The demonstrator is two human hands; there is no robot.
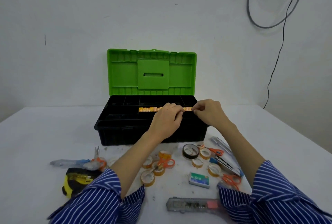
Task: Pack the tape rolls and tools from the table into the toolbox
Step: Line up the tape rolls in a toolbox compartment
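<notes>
Hiding part of the tape-roll row (148, 109) in the toolbox (125, 130): both hands (166, 121).

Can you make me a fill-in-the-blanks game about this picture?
1. The toolbox lid is the colour ____.
2. Both hands, left hand and right hand, reach over the open ____.
3. A row of small orange tape rolls already sits ____ the toolbox.
4. The staple box lies on the ____.

Missing words: green; toolbox; inside; table
</notes>
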